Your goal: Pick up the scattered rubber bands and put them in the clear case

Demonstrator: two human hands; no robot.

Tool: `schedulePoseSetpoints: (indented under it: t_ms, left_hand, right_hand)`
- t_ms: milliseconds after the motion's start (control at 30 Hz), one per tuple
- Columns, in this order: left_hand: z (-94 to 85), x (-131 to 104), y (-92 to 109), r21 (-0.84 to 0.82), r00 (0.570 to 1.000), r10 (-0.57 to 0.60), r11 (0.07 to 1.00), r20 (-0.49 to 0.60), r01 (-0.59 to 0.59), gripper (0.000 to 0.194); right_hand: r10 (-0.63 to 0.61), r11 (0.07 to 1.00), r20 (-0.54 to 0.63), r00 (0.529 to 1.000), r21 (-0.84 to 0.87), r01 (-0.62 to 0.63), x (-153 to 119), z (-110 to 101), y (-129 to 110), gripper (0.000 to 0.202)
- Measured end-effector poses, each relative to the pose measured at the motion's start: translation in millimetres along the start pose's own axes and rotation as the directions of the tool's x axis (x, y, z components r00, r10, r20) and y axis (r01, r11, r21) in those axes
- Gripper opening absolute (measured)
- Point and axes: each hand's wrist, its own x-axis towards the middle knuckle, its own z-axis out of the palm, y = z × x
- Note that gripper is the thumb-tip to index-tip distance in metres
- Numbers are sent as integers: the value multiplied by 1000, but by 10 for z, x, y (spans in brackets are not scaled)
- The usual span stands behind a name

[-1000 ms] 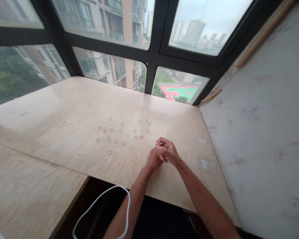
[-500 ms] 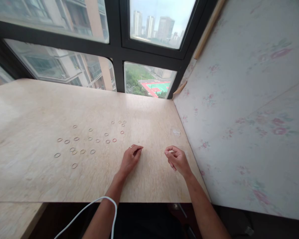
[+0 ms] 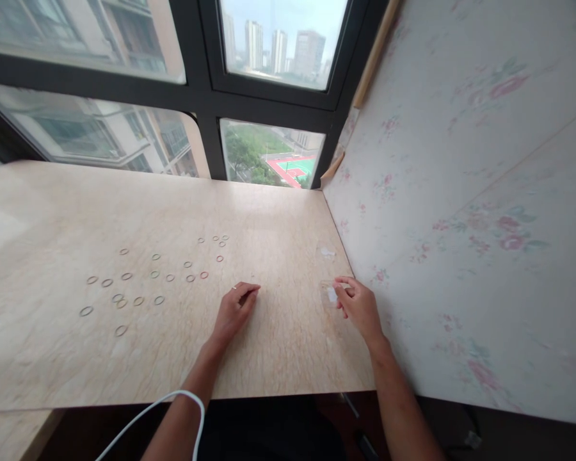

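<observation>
My left hand (image 3: 235, 312) rests on the pale marble-patterned surface, its thumb and index finger pinched together; whatever lies between them is too small to make out. A ring is on one of its fingers. My right hand (image 3: 360, 306) is pinched at a small clear plastic packet (image 3: 327, 296) with a white patch, and I cannot tell whether the fingertips grip its edge or something over it. Left of my left hand, several thin rings lie scattered, among them a red ring (image 3: 204, 275), a green ring (image 3: 155, 274) and a dark ring (image 3: 86, 311).
Another small clear piece of plastic with white on it (image 3: 327, 252) lies farther back near the flowered wall (image 3: 427, 243). The wall bounds the surface (image 3: 278, 346) on the right, dark window frames (image 3: 264, 105) at the back. A white cable (image 3: 160, 400) crosses my left forearm.
My right hand has moved right, from beside a thin pale loop at its fingertips to the clear packet. My left hand keeps its pinch. The whole view has shifted slightly.
</observation>
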Motion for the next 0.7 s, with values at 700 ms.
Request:
schedulePoseSetpoints:
  t_ms: [700]
  left_hand:
    - [-1146, -390, -227, -20, 901, -225, 972, -371, 235, 26]
  right_hand:
    - [-295, 910, 293, 909, -204, 361, -585, 732, 29, 45]
